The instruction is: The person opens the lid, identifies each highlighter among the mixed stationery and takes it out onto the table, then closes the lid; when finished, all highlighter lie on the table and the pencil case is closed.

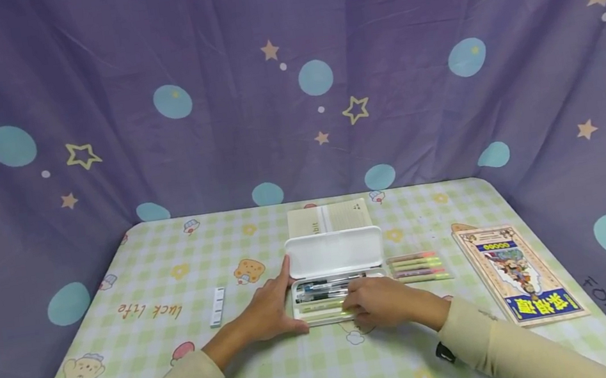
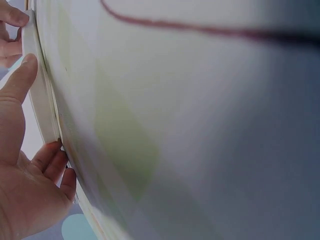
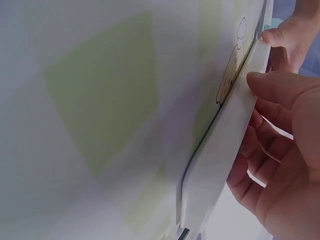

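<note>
A white pencil case (image 1: 335, 253) stands with its lid tipped back, in the middle of the table. Inside it lie several dark clear-barrelled pens (image 1: 325, 285) and, towards the front, pale green highlighters (image 1: 320, 307). My left hand (image 1: 267, 308) holds the case's left end, thumb at the front corner and fingers farther back, as the left wrist view (image 2: 35, 190) also has it. Over the case's right part bends my right hand (image 1: 379, 301), fingers curled down among the pens. In the right wrist view its thumb is at the front wall (image 3: 215, 165); what the fingertips touch is hidden.
Right of the case lies a clear pack of several highlighters (image 1: 415, 268). A comic-style book (image 1: 524, 274) is at the far right. Behind the lid sits a beige notebook (image 1: 336, 216). A small white-and-blue box (image 1: 217, 307) lies to the left. A purple curtain (image 1: 280, 24) hangs behind.
</note>
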### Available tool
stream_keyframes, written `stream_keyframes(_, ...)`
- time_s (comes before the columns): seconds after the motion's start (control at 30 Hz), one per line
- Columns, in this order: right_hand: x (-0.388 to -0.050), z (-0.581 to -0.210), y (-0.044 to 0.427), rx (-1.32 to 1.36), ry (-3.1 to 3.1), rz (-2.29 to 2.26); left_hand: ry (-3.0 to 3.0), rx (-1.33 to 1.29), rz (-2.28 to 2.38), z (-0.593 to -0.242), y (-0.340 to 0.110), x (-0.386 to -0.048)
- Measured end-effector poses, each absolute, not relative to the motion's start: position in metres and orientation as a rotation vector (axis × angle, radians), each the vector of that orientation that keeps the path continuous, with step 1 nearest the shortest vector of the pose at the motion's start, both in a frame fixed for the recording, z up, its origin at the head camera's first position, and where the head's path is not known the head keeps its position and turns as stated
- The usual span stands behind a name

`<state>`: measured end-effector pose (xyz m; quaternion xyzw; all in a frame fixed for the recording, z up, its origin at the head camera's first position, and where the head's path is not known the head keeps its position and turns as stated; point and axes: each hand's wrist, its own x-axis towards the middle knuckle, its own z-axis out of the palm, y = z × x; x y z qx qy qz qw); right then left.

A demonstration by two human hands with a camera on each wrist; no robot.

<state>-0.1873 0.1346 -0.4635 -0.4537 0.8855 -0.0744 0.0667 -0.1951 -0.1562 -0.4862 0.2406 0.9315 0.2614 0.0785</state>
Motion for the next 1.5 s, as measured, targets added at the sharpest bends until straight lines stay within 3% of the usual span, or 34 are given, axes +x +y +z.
stream_keyframes(0.6, -0.19, -0.464, 0.135, -1.23, 2.67, -0.373, 2.789, 0.74, 0.785, -0.487, -0.156, -0.195)
stream_keyframes(1.5, -0.199, -0.454, 0.159, -1.422, 2.693, -0.454, 2.791, 0.712, 0.777, -0.487, -0.156, -0.195)
